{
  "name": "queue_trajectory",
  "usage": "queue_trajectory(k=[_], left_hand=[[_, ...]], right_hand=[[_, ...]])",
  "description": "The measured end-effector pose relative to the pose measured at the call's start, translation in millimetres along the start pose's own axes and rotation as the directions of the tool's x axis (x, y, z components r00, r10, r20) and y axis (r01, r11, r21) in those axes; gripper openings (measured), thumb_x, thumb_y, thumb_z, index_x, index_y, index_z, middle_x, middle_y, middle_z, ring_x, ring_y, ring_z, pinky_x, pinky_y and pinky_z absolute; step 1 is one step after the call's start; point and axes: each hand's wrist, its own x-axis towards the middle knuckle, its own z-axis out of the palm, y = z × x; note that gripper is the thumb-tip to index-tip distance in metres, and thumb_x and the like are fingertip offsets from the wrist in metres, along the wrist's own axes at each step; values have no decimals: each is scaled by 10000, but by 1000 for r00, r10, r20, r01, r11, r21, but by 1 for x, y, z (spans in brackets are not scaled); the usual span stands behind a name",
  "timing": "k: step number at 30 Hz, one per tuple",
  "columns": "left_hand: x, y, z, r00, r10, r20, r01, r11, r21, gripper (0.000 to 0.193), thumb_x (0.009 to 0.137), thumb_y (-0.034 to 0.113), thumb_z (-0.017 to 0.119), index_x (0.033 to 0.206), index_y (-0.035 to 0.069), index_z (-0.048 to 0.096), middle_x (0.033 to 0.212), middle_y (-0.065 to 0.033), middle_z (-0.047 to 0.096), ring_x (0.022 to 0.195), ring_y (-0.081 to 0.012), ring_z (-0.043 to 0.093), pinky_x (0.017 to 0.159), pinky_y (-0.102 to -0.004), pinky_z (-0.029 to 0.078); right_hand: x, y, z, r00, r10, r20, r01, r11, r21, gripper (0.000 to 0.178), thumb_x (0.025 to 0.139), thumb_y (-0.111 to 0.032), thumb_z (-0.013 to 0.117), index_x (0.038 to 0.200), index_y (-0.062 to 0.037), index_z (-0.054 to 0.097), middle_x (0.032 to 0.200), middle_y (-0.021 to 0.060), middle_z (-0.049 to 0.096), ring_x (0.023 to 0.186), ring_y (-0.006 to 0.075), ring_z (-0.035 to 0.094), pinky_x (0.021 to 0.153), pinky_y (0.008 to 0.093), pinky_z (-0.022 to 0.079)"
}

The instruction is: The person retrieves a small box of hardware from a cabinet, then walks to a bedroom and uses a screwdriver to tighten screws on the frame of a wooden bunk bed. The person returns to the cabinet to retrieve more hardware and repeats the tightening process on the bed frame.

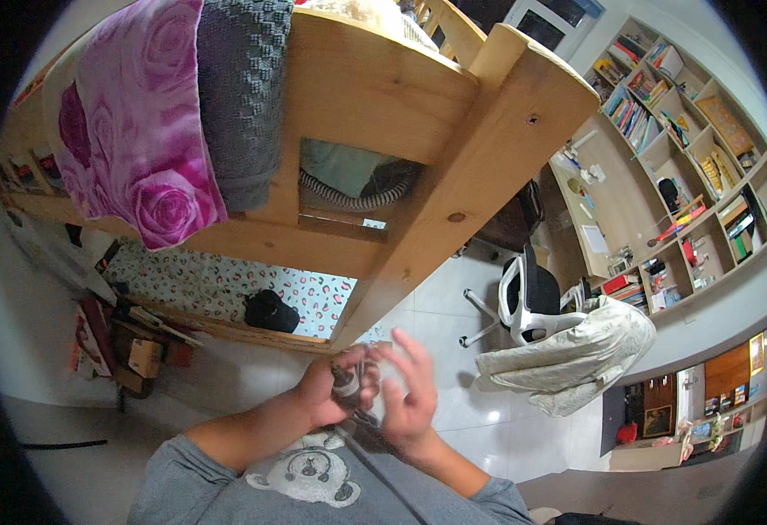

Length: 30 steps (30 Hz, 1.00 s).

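Note:
My left hand (327, 389) is closed round a small dark object with a pale band (345, 385), held in front of my chest. Its kind is too small and blurred to make out. Below it a dark cord (383, 479) runs down across my grey shirt; whether the two join is hidden. Just to the right, my right hand (411, 394) is smeared by motion, its fingers spread apart. Those fingertips come close to the left hand's fingers, and something thin and shiny may lie between them.
A wooden bunk bed (383, 79) rises ahead, with a pink rose-print cloth (143, 122) and a grey towel (242, 105) over its rail. A black cap (271, 311) lies on the lower bunk. At right stand an office chair (537, 297) with a draped pale jacket (576, 354), a desk and bookshelves (664, 157).

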Motion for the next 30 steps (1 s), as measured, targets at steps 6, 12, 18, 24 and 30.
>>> queue_trajectory(k=[6,12,18,24,30], left_hand=[[-6,-8,8,937,-259,-233,348,742,574,215,988,202,454,1078,30,547,707,-77,598,546,-151,576,436,-281,459],[-5,-14,-9,941,-247,-231,338,735,588,164,984,141,457,1079,33,535,782,-122,652,584,-164,631,518,-280,520],[-8,-6,4,955,-167,-247,298,575,762,170,998,167,486,1079,21,522,762,-90,627,580,-167,590,520,-277,482],[-33,17,-30,948,-20,-318,190,837,513,135,985,187,523,977,55,498,713,-118,568,601,-252,582,556,-368,479],[-65,56,-33,961,37,-275,106,868,485,160,968,213,555,941,59,519,707,-126,562,616,-278,588,571,-393,485]], right_hand=[[5,33,-24,674,441,593,-682,679,271,176,920,-139,678,961,30,707,925,53,671,760,108,616,678,249,515],[3,46,-32,750,203,629,-394,902,178,136,911,-94,667,980,23,679,998,96,668,874,126,613,764,280,505],[25,27,-32,863,427,272,-500,638,585,127,1017,-119,516,971,-11,564,988,100,676,818,109,595,744,246,500],[69,18,-3,940,111,-324,-22,964,267,110,859,33,707,913,-4,619,860,108,685,676,112,619,598,236,514],[84,16,15,831,-148,-536,86,986,-140,197,777,66,757,902,-15,627,822,124,676,640,205,624,563,270,507]])
